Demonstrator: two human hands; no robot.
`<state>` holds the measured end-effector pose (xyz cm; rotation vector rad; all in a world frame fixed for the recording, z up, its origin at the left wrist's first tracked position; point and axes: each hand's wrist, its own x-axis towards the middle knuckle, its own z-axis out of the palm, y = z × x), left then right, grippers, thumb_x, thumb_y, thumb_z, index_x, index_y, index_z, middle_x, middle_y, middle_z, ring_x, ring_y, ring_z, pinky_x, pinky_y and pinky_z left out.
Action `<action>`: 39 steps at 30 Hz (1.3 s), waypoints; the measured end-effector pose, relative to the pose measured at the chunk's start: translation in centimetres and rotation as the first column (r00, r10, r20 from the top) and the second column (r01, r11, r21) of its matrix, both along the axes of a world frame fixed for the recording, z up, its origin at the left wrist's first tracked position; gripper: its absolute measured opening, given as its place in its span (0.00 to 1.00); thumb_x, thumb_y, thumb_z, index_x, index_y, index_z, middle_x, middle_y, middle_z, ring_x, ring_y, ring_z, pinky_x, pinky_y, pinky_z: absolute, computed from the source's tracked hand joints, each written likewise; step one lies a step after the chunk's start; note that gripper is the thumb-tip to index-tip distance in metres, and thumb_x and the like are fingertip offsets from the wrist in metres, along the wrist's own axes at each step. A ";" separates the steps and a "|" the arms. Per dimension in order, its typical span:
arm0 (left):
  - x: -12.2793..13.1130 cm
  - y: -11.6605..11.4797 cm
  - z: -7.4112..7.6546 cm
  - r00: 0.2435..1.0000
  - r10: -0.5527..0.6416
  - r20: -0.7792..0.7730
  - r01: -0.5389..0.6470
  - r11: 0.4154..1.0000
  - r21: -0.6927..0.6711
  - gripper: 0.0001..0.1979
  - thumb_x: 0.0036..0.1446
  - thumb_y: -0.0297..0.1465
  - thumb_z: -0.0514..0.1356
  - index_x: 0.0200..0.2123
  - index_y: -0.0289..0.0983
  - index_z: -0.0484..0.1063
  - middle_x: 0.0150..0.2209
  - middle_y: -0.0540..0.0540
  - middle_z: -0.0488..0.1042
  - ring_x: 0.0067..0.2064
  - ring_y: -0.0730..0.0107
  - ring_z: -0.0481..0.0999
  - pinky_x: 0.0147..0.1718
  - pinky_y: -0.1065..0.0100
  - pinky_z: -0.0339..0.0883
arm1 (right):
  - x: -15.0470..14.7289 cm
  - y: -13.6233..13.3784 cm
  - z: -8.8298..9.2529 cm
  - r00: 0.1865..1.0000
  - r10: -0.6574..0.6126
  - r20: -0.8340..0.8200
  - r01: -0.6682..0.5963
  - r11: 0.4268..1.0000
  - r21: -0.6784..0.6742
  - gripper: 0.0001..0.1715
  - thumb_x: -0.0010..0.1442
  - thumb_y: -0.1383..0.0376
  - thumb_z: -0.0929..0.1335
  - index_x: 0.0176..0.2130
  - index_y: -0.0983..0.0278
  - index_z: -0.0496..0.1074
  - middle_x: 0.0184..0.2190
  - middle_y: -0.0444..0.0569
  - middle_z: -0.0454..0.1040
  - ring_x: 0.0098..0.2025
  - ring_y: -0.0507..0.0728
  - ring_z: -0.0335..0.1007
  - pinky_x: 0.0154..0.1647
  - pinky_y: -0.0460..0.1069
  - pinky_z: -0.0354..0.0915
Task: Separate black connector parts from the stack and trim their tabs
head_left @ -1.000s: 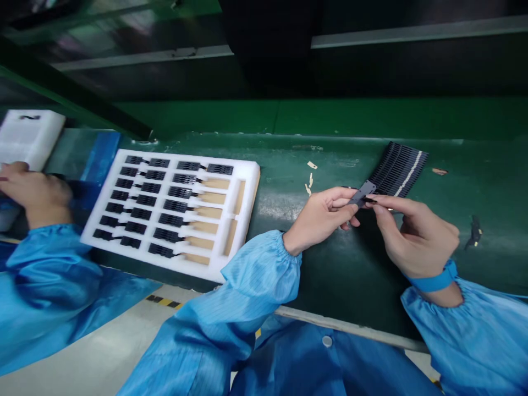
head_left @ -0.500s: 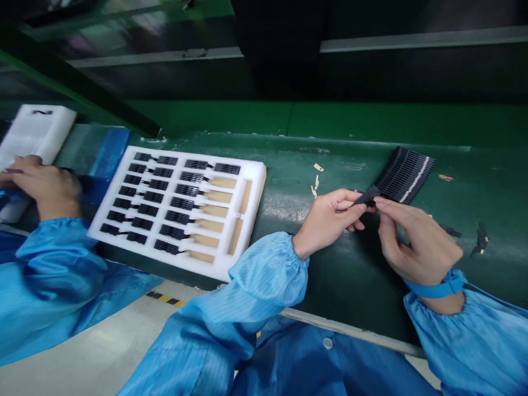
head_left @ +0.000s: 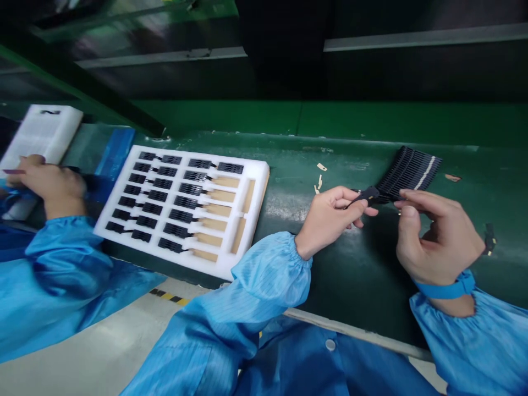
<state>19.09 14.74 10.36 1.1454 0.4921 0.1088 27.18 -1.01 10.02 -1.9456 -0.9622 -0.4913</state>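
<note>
My left hand [head_left: 332, 217] pinches a small black flat part [head_left: 368, 194] between thumb and fingers above the green belt [head_left: 346, 264]. My right hand [head_left: 439, 236] is just right of it, fingers curled in a pinch with something thin at the fingertips that I cannot make out. Behind both hands lies a fanned stack of black strips [head_left: 408, 171] with a white stripe. A white foam tray [head_left: 243, 220] to the left holds rows of the same black parts.
A co-worker's hand [head_left: 51, 187] in a blue sleeve rests at the far left beside another white foam block [head_left: 41, 129]. Small tan scraps [head_left: 319, 179] lie on the belt. A loose black piece [head_left: 489, 239] sits at the right.
My right hand has drawn away to the right from the black part, opening a gap between the hands. The left hand kept its hold on the part.
</note>
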 end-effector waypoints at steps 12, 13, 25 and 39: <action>-0.1 0.0 -0.7 0.988 -0.104 0.115 0.092 0.990 0.104 0.12 0.64 0.26 0.61 0.51 0.34 0.70 0.43 0.42 0.82 0.35 0.74 0.80 0.42 0.70 0.72 | 0.2 0.6 -0.7 0.987 -0.005 -0.160 -0.001 0.999 -0.041 0.12 0.64 0.67 0.71 0.48 0.60 0.78 0.40 0.50 0.80 0.34 0.57 0.78 0.37 0.53 0.75; -0.1 -0.1 -0.9 0.986 -0.114 0.119 0.100 0.988 0.116 0.13 0.64 0.25 0.61 0.51 0.35 0.69 0.43 0.42 0.82 0.37 0.73 0.81 0.43 0.70 0.72 | 0.2 0.7 -0.8 0.982 0.010 -0.187 -0.021 0.998 -0.056 0.11 0.64 0.66 0.72 0.48 0.60 0.78 0.40 0.50 0.80 0.32 0.56 0.76 0.35 0.52 0.74; -0.8 -1.2 -1.8 0.994 -0.105 0.036 0.086 0.930 0.358 0.09 0.62 0.26 0.63 0.45 0.38 0.67 0.43 0.46 0.82 0.46 0.68 0.83 0.46 0.69 0.76 | -0.5 1.2 -0.5 0.987 0.042 -0.153 -0.048 0.998 -0.034 0.04 0.62 0.70 0.71 0.35 0.61 0.74 0.31 0.44 0.75 0.27 0.52 0.68 0.28 0.49 0.66; -0.9 -3.0 -1.4 0.999 -0.037 0.026 0.029 0.969 0.244 0.17 0.57 0.32 0.71 0.42 0.37 0.66 0.40 0.46 0.80 0.43 0.66 0.84 0.39 0.71 0.76 | -1.5 1.6 -0.1 0.960 -0.053 -0.277 0.059 0.998 0.012 0.10 0.56 0.71 0.70 0.28 0.60 0.66 0.24 0.43 0.68 0.25 0.54 0.64 0.24 0.49 0.61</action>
